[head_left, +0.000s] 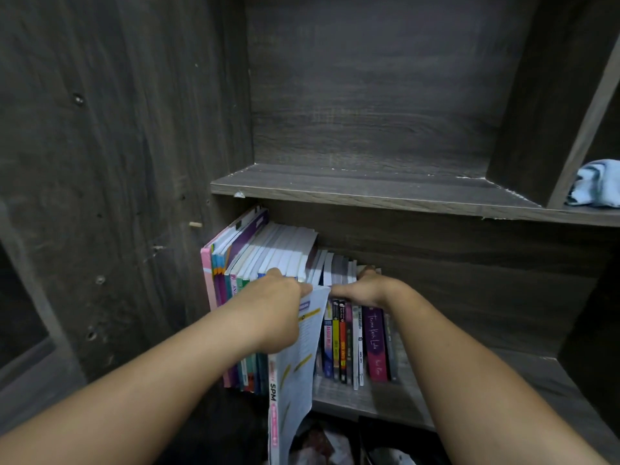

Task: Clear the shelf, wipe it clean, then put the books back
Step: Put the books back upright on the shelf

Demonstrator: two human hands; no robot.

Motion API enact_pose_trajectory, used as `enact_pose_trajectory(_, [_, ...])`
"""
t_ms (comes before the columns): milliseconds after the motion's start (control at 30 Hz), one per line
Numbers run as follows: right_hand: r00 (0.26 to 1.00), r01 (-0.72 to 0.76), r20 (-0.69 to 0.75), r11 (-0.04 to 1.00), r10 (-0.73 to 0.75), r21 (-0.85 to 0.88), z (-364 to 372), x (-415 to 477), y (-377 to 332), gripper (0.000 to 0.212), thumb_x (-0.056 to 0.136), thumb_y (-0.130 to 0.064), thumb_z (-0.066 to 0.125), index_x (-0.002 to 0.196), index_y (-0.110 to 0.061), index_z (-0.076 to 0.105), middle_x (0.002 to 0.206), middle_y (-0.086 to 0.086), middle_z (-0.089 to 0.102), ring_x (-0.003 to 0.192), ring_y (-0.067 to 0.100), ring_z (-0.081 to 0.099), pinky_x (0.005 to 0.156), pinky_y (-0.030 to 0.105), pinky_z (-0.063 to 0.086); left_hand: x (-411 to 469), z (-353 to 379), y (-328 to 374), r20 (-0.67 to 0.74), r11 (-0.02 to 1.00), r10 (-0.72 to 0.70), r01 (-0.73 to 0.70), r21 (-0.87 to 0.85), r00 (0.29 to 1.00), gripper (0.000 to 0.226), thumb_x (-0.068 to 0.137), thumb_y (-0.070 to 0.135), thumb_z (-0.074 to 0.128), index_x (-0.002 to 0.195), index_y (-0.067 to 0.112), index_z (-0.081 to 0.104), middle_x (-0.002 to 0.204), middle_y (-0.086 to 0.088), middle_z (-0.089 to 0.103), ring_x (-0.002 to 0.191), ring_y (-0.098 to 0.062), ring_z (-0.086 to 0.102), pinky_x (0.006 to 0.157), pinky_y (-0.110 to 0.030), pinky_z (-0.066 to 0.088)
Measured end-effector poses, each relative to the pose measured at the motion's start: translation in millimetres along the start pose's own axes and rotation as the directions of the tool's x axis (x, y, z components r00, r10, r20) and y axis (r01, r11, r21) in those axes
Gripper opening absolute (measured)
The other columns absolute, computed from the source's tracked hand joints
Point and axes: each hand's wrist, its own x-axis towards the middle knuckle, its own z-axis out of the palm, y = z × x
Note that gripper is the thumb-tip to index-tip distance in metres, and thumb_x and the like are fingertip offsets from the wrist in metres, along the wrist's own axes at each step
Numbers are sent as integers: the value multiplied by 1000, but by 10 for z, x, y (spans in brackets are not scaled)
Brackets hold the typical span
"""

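Books point(303, 260) were kept upright in a single row at the left end of the lower shelf point(339, 396) of a dark wood-grain cabinet point(134, 162), the outermost one lying against the left side panel. Two groups were distinguished: tall books point(285, 250) on the left and short books point(374, 340) on the right. An exact count could not be made, as both forearms covered part of the spines. One pale blue workbook point(298, 364), marked "SPM" on its spine, was tilted forward out of the row between the two groups, its lower end hanging past the front edge of the shelf. Two hands were engaged. The left hand point(275, 297) was clasped on the tall books, its fingers hooked over their tops and its thumb laid against the upper edge of the workbook. The right hand point(365, 290) was clasped on the short books, its fingers curled over their tops and its thumb pointed left toward the workbook. One upper shelf point(369, 187), chipped white along its edges, was seen directly above the row. One crumpled light blue cloth point(595, 182) was lying in the adjoining compartment to the right. One wooden peg point(195, 225) projected from the left panel just beside the tall books.
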Motion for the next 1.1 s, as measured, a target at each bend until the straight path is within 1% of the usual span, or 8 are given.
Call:
enact_pose_trajectory(367, [989,-73,-136,990,57,-119,-96,9,320,111,69,-79,51,155,-21,11,162,10,6,146,40,11,116,49,16,131,-25,171,-143,996,-84,77,-55,986,66,90,9,46,149,34,31,129,-10,36,108,-31,55,76,-26,41])
enact_pose_trajectory(600, [998,-47,-55,998,44,-52,-135,33,318,120,52,-77,55,153,-22,20,161,10,13,144,35,18,114,49,26,377,219,467,-377,993,-115,120,-10,919,78,88,-2,52,153,24,17,122,-14,28,63,-20,35,64,-30,40])
enact_pose_trajectory(667, [1000,-24,-6,999,24,-28,-178,42,324,109,64,-69,59,153,-18,20,161,10,13,145,31,18,115,45,25,494,484,450,-389,995,-84,100,21,917,83,89,-5,49,154,21,6,123,-14,27,71,-19,40,63,-29,40])
enact_pose_trajectory(800, [988,-39,150,992,20,123,-252,-52,269,87,71,-67,63,137,-14,45,129,11,58,111,28,60,99,41,47,612,927,376,-322,973,31,45,227,946,77,98,22,46,152,5,-7,128,-13,33,104,-24,44,78,-32,46])
enact_pose_trajectory(867, [984,-33,178,983,0,183,-300,-139,256,47,94,-58,45,113,-16,55,98,6,63,86,21,62,73,32,48,604,900,316,-287,944,78,23,330,955,88,93,43,52,152,2,2,127,-11,34,112,-25,37,87,-35,43])
enact_pose_trajectory(933, [993,-15,120,973,-13,232,-347,-162,299,38,100,-52,37,101,-20,56,86,4,60,75,18,56,61,29,40,589,796,231,-284,868,159,3,496,945,86,84,49,63,145,1,24,123,-10,37,110,-27,34,88,-37,35])
enact_pose_trajectory(1033, [999,37,21,929,-48,367,-302,-123,349,38,100,-45,41,121,-19,57,111,10,63,95,25,59,84,38,46,630,730,82,-302,807,255,-30,590,918,87,78,62,63,135,2,38,118,-9,38,110,-28,32,90,-41,29])
enact_pose_trajectory(1100, [999,40,-25,917,-33,397,-245,-71,404,51,98,-43,44,144,-22,37,129,13,55,106,30,56,89,42,45,689,735,41,-329,802,259,-12,597,908,82,79,63,62,133,4,41,120,-7,34,113,-29,30,89,-43,27])
